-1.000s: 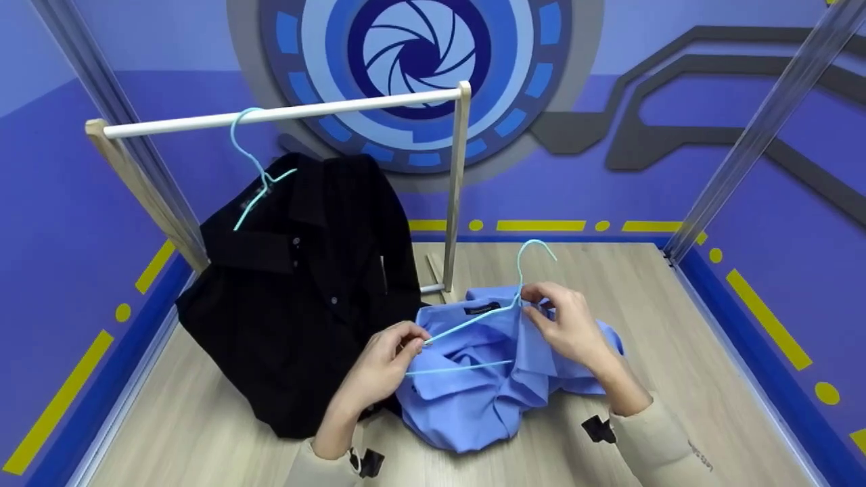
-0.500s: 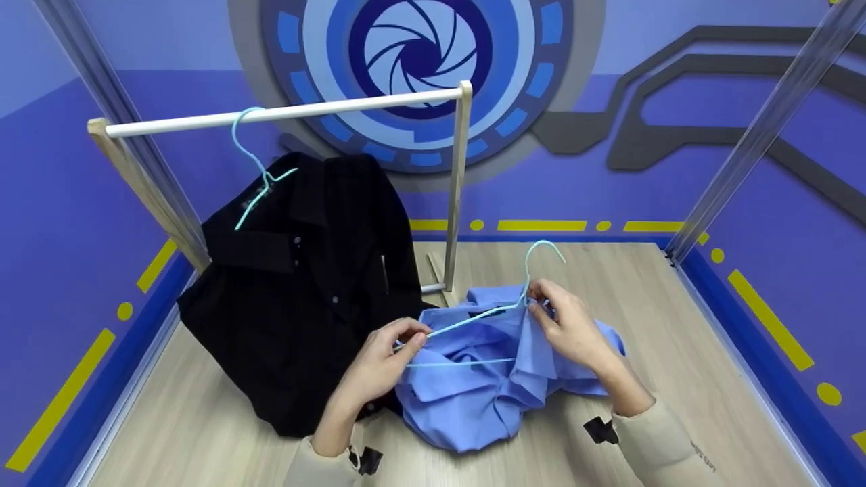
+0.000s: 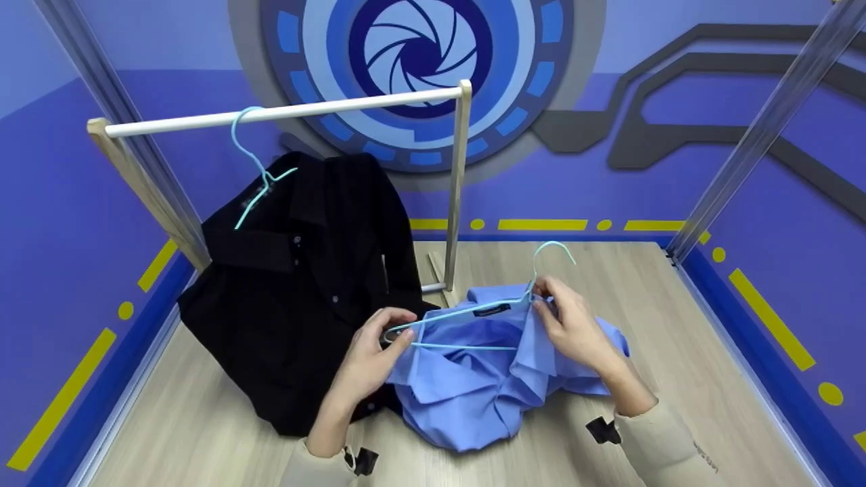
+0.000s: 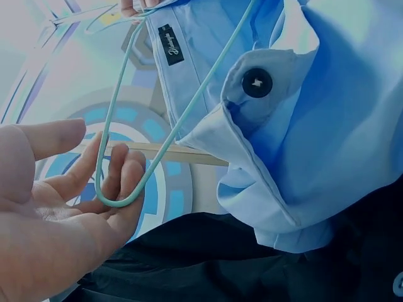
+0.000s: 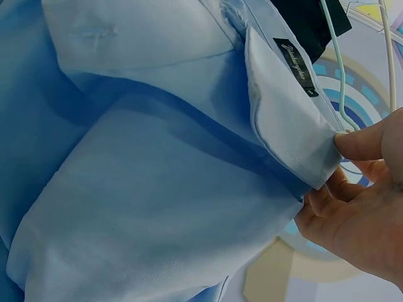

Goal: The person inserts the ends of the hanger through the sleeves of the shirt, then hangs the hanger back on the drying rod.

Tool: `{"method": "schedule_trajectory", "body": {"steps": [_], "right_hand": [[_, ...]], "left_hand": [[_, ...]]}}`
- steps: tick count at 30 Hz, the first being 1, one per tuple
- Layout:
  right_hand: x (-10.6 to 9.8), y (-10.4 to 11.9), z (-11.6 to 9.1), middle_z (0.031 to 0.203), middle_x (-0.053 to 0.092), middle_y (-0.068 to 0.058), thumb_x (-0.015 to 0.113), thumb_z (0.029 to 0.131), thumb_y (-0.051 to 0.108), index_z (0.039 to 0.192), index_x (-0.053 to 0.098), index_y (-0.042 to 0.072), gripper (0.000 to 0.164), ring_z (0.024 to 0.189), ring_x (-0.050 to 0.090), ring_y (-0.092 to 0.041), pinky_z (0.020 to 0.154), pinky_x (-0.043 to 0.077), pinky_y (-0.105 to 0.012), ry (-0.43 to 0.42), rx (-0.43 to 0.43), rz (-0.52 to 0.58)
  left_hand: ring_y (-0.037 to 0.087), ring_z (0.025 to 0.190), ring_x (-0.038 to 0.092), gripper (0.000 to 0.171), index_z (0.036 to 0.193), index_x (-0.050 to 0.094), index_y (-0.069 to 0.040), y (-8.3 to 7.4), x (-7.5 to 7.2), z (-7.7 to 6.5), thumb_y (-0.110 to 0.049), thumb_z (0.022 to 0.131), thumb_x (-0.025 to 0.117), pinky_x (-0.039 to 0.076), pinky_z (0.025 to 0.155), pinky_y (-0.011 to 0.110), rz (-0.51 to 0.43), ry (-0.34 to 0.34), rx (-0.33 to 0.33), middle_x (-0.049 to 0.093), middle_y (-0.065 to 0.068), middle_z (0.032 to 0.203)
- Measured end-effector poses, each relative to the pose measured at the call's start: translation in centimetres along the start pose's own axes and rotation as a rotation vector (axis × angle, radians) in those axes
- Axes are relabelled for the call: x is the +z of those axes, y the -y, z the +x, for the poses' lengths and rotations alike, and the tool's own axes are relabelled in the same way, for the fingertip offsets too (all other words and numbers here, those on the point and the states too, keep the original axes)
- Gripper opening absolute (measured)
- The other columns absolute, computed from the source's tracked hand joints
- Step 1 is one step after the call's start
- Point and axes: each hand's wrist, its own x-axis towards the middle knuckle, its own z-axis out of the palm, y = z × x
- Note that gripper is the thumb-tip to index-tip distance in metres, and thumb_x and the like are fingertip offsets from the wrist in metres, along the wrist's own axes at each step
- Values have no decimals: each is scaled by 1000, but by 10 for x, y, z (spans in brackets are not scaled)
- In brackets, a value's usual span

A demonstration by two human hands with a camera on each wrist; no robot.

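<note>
A light-blue shirt [image 3: 467, 412] lies bunched on the tabletop, with a mint-green wire hanger [image 4: 116, 204] at its collar opening. My left hand [image 3: 369, 355] holds the hanger's left end; in the left wrist view the wire bend rests across its curled fingers, the thumb apart. Beside the hanger's neck, my right hand [image 3: 572, 328] pinches the shirt collar [image 5: 289, 119] between thumb and fingers. The hook [image 3: 555, 243] points up and right. Inside the collar a black label [image 3: 492, 310] shows. Cloth hides the hanger's right end.
At the left stands a wooden rack with a white rail [image 3: 291, 111]. From it a black shirt [image 3: 318, 270] hangs on another mint-green hanger [image 3: 254, 157], close to my left hand. Blue panels with yellow marks [image 3: 541, 224] enclose the wood-look tabletop [image 3: 683, 352].
My left hand has shifted slightly left and up toward the hanger's end, and the lower bar has risen. The hook has moved right. My right hand stays almost in place at the collar.
</note>
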Motion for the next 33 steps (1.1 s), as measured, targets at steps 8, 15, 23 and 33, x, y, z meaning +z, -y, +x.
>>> {"method": "schedule_trajectory", "body": {"steps": [8, 15, 23, 33], "right_hand": [[-3, 2, 2, 94, 61, -6, 64, 91, -17, 101, 59, 0, 21, 88, 61, -24, 69, 45, -31, -16, 14, 40], [-5, 2, 2, 95, 61, -6, 63, 91, -17, 102, 59, 0, 20, 91, 63, -24, 72, 47, -30, -21, 16, 58], [-6, 3, 2, 96, 62, -6, 61, 92, -17, 103, 60, -1, 20, 93, 64, -25, 75, 48, -27, -31, 46, 108], [-7, 4, 2, 98, 63, -6, 59, 95, -16, 105, 61, -3, 17, 92, 61, -15, 81, 52, -27, -40, 73, 134]], "left_hand": [[38, 119, 57, 46, 135, 55, 3, 6, -1, -1, -2, 93, 74, 52, 96, 44, -51, -64, -63, 58, 19, 127], [39, 106, 62, 64, 139, 46, 7, 11, -2, -4, -10, 88, 82, 55, 84, 38, 9, -75, -218, 54, 25, 124], [27, 87, 64, 53, 117, 59, 7, 16, 1, -8, -21, 83, 87, 53, 75, 35, 193, -8, -269, 62, 18, 104], [29, 94, 60, 57, 114, 58, -1, 23, 11, -12, -32, 79, 90, 50, 81, 40, 337, 90, -276, 59, 11, 103]]}}
